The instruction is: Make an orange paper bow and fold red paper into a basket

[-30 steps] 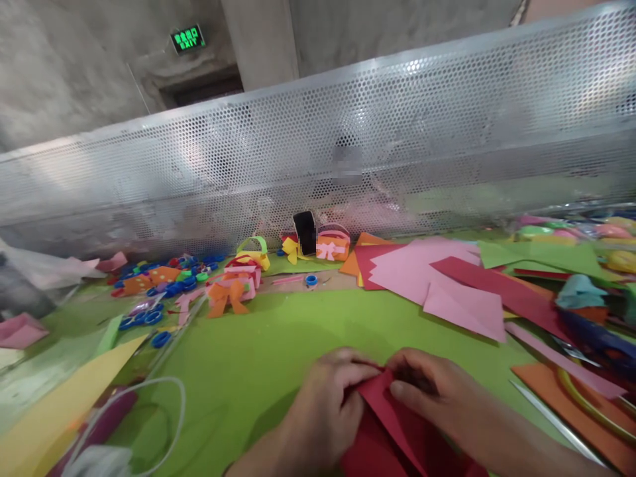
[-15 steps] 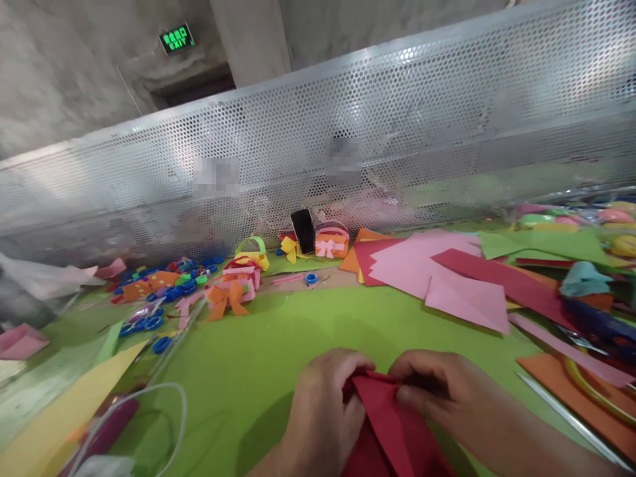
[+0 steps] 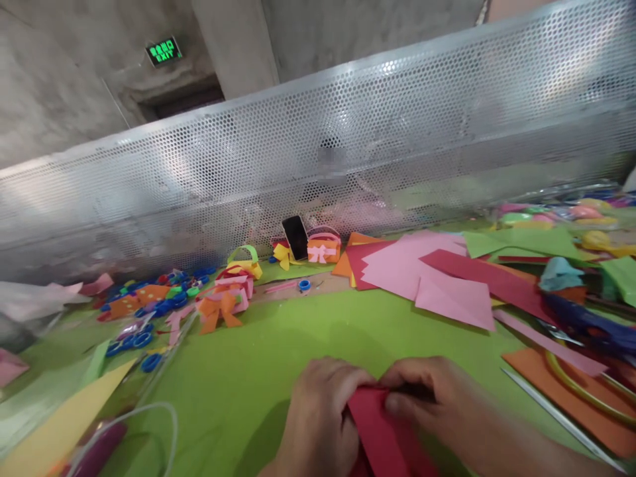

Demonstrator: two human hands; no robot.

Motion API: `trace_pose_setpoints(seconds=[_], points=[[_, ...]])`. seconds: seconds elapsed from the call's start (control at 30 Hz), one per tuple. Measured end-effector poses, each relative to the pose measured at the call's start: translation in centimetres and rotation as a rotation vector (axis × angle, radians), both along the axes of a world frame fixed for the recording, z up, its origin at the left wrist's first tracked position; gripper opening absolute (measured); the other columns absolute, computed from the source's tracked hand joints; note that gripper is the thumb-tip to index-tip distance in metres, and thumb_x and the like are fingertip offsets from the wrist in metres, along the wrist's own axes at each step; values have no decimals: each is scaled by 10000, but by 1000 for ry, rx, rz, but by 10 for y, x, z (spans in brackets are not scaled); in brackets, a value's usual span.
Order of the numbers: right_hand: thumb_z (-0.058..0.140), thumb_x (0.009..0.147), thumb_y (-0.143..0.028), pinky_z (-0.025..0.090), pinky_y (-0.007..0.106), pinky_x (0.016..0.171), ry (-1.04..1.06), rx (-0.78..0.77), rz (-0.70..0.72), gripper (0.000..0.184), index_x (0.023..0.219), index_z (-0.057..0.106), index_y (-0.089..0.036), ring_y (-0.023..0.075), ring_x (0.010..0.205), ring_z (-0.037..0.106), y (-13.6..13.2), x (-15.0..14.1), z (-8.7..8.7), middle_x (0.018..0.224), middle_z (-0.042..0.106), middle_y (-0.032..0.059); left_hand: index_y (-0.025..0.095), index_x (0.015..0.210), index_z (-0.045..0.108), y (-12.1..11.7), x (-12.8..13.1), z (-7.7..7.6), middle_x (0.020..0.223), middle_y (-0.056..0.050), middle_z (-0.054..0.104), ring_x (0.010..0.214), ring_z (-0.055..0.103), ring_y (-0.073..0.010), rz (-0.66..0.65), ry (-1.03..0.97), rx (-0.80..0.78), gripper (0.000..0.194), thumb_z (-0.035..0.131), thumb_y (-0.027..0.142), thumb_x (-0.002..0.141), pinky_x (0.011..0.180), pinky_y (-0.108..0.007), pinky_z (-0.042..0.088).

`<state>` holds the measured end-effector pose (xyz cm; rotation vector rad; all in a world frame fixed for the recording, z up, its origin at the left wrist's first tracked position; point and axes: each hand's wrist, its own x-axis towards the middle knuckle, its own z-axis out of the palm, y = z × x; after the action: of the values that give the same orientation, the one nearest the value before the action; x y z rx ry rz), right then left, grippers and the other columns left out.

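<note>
A folded piece of red paper (image 3: 380, 427) is held between my two hands at the bottom middle of the view, over the green table. My left hand (image 3: 320, 414) grips its left side, thumb and fingers closed around the edge. On the other side, my right hand (image 3: 432, 401) pinches the upper right edge between thumb and forefinger. The fingertips of both hands nearly meet at the top edge. The lower part of the paper runs out of view.
Sheets of pink paper (image 3: 397, 268) and red paper (image 3: 487, 275) lie at the right. A white stick (image 3: 556, 411) and orange paper (image 3: 571, 391) are nearer. Small paper baskets (image 3: 324, 250) and a phone (image 3: 295, 236) stand at the back. A purple glue gun (image 3: 102, 447) lies left.
Both hands have moved closer together along the top edge of the red paper, and the paper now looks narrower. The whole view has shifted slightly.
</note>
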<state>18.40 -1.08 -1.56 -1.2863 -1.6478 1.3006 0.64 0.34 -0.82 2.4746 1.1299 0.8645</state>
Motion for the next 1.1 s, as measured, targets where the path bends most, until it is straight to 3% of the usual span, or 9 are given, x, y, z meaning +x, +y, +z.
trace_pose_setpoints(seconds=[0.23,0.43,0.57,0.67,0.73,0.77,0.83,0.93,1.1], points=[[563,695,-293,355,255,548,15,-87,-34,147,670,653,-180,146,606,493,1,2,1,632,612,-3,189,769,705,-1,1,1,650,-15,709,625,625,-162,40,-102,133,379,459,-49,607,620,-269,450],[521,749,-344,325,256,549,-48,-30,33,196,694,611,-179,141,620,457,2,2,3,646,565,-6,224,847,721,-3,0,-3,683,-2,719,636,635,-157,71,-224,61,377,534,-24,633,642,-261,476],[467,784,-359,299,256,526,-93,13,-16,241,618,523,-193,131,581,403,0,0,1,579,466,-26,280,1001,703,-3,-6,-3,797,9,733,774,653,-171,84,-238,-126,477,518,0,663,755,-282,476],[439,808,-333,325,260,547,-162,85,-35,247,623,528,-196,141,599,446,-3,-2,1,596,511,-16,246,1092,670,0,-11,5,881,-25,735,837,655,-195,115,-305,-524,426,507,110,723,797,-314,474],[442,806,-302,344,257,557,-199,114,-30,230,626,542,-198,146,609,484,-5,-3,2,607,547,-11,197,1029,692,2,-13,11,886,-52,732,836,652,-208,112,-358,-753,326,493,237,774,778,-318,479],[449,800,-288,350,255,556,-213,118,-27,221,624,548,-199,148,609,498,-6,-3,2,606,560,-9,183,967,708,2,-13,15,892,-62,728,852,645,-218,120,-350,-786,299,515,309,775,778,-317,476],[451,798,-264,355,250,546,-231,142,-23,214,628,564,-201,150,609,520,-8,-5,1,609,584,-5,177,835,723,0,-10,21,892,-67,717,893,618,-237,184,-247,-709,281,622,404,704,800,-311,458],[438,808,-215,361,243,548,-271,219,1,216,644,577,-196,146,617,541,-9,-8,0,632,613,1,180,720,710,-5,-1,26,759,-29,684,782,587,-196,237,-66,-626,152,662,301,641,707,-260,438],[456,771,-89,389,221,575,-429,289,111,194,644,569,-182,129,622,549,-11,-9,2,670,624,5,156,615,683,-5,6,21,578,25,570,620,492,-128,144,-71,-810,81,604,171,613,595,-220,387]])
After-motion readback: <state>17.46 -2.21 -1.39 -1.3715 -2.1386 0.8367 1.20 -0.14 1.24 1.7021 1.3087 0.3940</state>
